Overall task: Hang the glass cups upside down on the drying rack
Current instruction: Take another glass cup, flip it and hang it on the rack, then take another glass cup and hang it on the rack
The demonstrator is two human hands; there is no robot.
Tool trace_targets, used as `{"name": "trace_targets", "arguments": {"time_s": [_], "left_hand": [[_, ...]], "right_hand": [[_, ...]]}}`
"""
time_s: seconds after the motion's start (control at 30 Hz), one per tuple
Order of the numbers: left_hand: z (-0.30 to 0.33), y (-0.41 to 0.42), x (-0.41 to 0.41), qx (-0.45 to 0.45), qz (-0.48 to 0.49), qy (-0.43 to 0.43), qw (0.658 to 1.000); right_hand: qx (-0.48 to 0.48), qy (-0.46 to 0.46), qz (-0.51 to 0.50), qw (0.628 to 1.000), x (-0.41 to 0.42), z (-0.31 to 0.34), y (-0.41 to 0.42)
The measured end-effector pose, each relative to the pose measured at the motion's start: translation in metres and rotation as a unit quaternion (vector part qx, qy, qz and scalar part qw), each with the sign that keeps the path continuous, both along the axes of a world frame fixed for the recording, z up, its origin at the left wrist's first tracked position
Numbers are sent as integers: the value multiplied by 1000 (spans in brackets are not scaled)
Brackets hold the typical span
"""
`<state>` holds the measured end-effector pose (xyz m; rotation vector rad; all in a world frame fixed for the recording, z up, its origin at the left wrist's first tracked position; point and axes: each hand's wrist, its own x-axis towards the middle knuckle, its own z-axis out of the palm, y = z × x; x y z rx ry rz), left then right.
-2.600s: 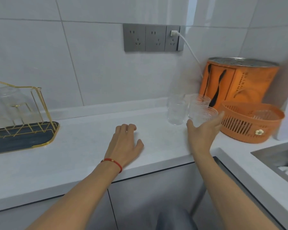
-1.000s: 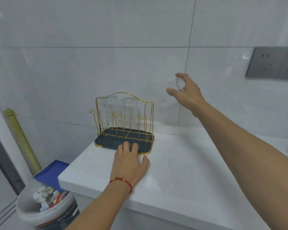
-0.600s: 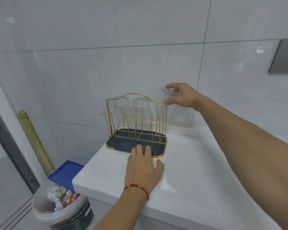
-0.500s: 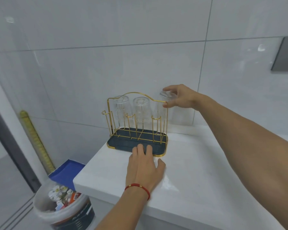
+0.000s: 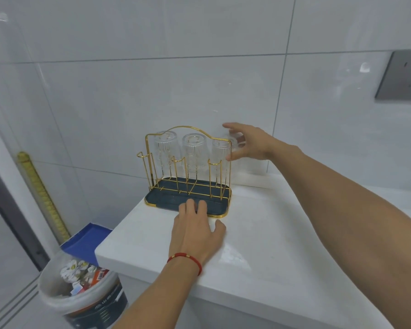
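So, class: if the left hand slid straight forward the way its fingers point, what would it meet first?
The left hand already has its fingertips at the drying rack's dark tray; beyond that, probably the front gold wire posts, though depth is unclear.

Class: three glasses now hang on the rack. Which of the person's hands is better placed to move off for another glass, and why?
The right hand: it is open beside the third glass, apparently holding nothing. The left hand lies flat on the counter, fingers on the rack tray, probably steadying it.
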<state>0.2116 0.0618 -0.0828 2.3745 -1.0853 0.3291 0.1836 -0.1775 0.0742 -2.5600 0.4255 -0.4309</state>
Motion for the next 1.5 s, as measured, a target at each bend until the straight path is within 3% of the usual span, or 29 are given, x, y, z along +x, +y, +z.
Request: {"name": "trace_targets", "arguments": {"time_s": [0.17,0.4,0.53,0.63,0.77,0.83,0.9,1.03,1.2,1.33,1.5], "left_hand": [[5,4,-3,-23,-22,-4,999],[9,13,-10,-36,-112,-26,993],[13,-8,-36,-44,-154,-20,987],[19,-49,-92,-56,-230,-4,972],[20,-104,-174,-52,-320,-15,946],[15,-118,-197,-50,-346,-26,937],[9,-123,-207,-43,-358,-31,932],[3,-124,-203,-54,-345,-11,937],[3,-123,-204,-74,-348,-6,935],[4,-123,-204,-81,-342,2,936],[7,-120,-204,-87,-346,79,931]], "right_hand": [[-41,-93,-67,993,-73,-33,8],[-109,19,-149,983,-240,-108,18],[-126,-32,-276,952,-319,-132,12],[-95,-148,-390,904,-351,-141,12],[-18,-279,-540,794,-367,-145,8],[25,-315,-603,733,-371,-145,2],[75,-318,-623,711,-372,-144,-8],[112,-277,-582,756,-370,-141,-36],[102,-303,-588,743,-369,-149,-54],[64,-318,-561,762,-373,-148,-45],[1,-310,-411,857,-353,-139,2]]}}
